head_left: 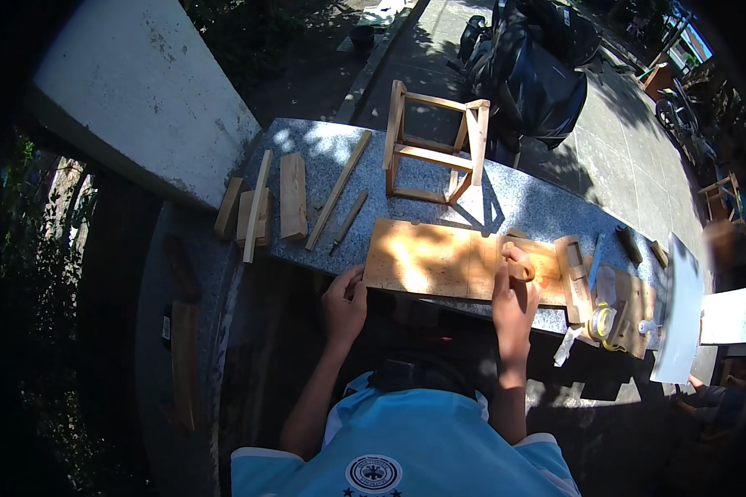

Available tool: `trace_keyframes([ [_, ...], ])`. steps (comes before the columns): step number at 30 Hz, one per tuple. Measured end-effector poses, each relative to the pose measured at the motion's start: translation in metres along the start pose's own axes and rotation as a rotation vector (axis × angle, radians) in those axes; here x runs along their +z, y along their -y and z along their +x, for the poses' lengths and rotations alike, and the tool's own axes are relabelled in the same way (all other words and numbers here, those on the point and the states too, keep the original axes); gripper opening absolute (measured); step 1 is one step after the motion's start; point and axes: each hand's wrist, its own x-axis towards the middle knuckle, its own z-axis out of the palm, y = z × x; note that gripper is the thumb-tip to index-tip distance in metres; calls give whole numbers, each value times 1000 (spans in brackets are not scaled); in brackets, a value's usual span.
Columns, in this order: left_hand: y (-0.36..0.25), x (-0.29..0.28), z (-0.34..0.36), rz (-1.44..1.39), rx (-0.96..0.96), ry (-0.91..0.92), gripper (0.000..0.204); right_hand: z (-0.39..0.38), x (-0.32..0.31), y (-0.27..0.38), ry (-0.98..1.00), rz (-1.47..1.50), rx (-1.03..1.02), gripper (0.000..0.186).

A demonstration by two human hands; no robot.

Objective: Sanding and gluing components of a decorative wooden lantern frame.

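Observation:
A flat wooden board (427,257) lies along the near edge of a speckled stone table (323,137), dappled with sunlight. At the board's left near corner, my left hand (345,302) has its fingers curled on the edge. My right hand (514,302) is closed around a rounded brown wooden handle (520,267) over the board's right part. What that handle belongs to is largely hidden by the hand. Just right of it a wooden block with a crosspiece (574,277) sits across the board's end.
A small wooden stool frame (435,149) stands behind the board. Wood blocks (293,195), a long strip (340,190) and a slim handled tool (350,221) lie left. A tape measure (603,321) sits right, near a white sheet (680,306). A white pillar (145,91) rises at left.

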Motion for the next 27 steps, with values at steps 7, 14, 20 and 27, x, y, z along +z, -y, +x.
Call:
trace_keyframes([
  [7,2,-1,-3,-87,-12,35,27,-6,46,-4,148,-87,-65,27],
  [14,-5,-15,4,-63,9,37,25,3,79,33,116,164,-157,21],
  [20,-12,-16,61,567,500,-206,18,-1,39,8,-98,-55,-107,19],
  [27,-6,-11,103,1057,545,-64,20,-4,53,5,45,-87,-197,20],
])
